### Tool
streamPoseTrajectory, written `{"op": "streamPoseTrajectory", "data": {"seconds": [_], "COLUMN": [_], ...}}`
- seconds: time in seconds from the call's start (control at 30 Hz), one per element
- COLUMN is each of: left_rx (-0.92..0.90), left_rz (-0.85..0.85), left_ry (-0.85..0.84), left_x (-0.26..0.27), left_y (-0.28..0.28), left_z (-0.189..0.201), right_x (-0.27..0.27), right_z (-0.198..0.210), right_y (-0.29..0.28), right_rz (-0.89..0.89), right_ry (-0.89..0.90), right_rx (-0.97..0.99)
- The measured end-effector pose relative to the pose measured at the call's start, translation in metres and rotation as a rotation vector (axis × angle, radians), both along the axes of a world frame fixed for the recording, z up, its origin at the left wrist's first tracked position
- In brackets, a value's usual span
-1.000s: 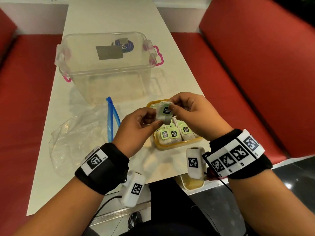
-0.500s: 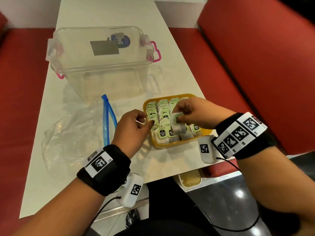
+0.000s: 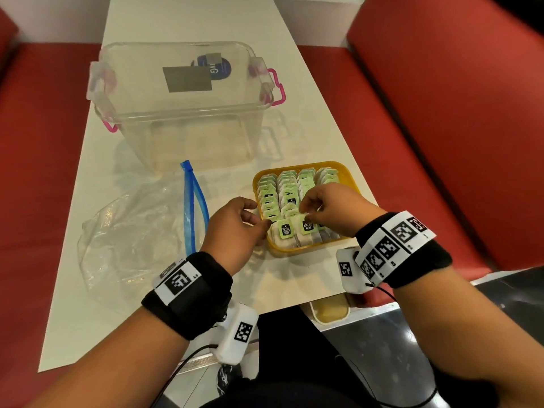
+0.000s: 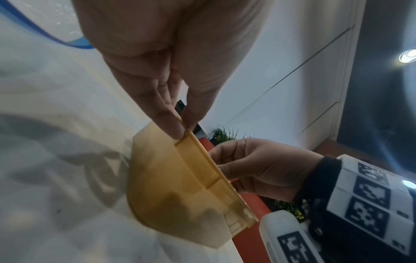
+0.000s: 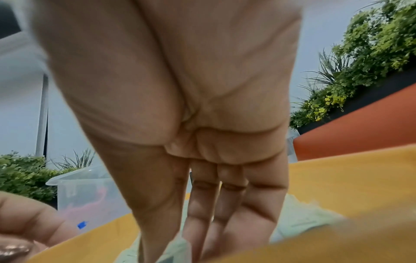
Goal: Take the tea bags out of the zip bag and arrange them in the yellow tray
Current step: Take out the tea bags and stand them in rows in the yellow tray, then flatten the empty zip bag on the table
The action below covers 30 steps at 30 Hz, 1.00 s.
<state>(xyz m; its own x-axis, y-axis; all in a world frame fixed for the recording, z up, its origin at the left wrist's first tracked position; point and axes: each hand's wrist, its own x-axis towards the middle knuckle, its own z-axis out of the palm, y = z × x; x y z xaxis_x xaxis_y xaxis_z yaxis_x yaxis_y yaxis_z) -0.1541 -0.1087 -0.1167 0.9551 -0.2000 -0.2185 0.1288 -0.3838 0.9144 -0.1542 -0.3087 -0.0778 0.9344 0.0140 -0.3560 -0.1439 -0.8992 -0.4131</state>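
The yellow tray [image 3: 348, 175] stands near the table's right edge, packed with rows of green-tagged tea bags [image 3: 285, 228]. My left hand [image 3: 263, 220] pinches the tray's left rim between thumb and forefinger, plain in the left wrist view [image 4: 183, 129] against the tray wall [image 4: 180, 186]. My right hand [image 3: 304, 212] reaches down into the tray's middle and pinches one tilted tea bag [image 3: 290, 208] among the rows. In the right wrist view its fingers [image 5: 202, 222] point straight down into the tray [image 5: 337, 178]. The clear zip bag [image 3: 132, 231] with its blue zip [image 3: 191, 207] lies flat to the left.
A clear plastic box [image 3: 182, 113] with pink latches [image 3: 278, 89] stands behind the tray and bag. The white table [image 3: 294, 278] is narrow, with red benches [image 3: 441, 142] on both sides. The table's near edge runs just below the tray.
My right hand has carried the tea bag down from above the tray into the rows. My left hand let go of that bag and moved to the tray's left rim.
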Motion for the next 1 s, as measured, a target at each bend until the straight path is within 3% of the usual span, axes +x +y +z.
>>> {"op": "streamPoseTrajectory", "data": {"seconds": [0.13,0.3,0.47,0.77,0.87,1.0], "left_rx": [-0.026,-0.040,-0.041,-0.039,0.014,0.059], "left_rz": [0.008,-0.003,-0.001,-0.003,0.019,0.143], "left_ry": [0.035,0.067,0.064,0.059,-0.069,-0.412], "left_x": [-0.001,-0.003,-0.001,0.003,0.001,0.006], "left_y": [0.000,0.000,-0.004,-0.010,0.000,0.047], "left_z": [0.002,0.005,0.007,0.009,0.024,0.065], "right_x": [-0.006,-0.021,-0.031,-0.031,-0.034,-0.039], "right_z": [0.009,0.018,-0.008,-0.011,0.010,0.054], "right_y": [-0.003,-0.040,-0.066,-0.065,-0.046,0.025], "right_rz": [-0.037,-0.301,-0.450,-0.522,-0.445,-0.225], "right_ry": [-0.055,-0.280,-0.155,-0.186,-0.269,-0.469], "right_rx": [-0.026,-0.200,-0.286,-0.262,-0.274,-0.053]}}
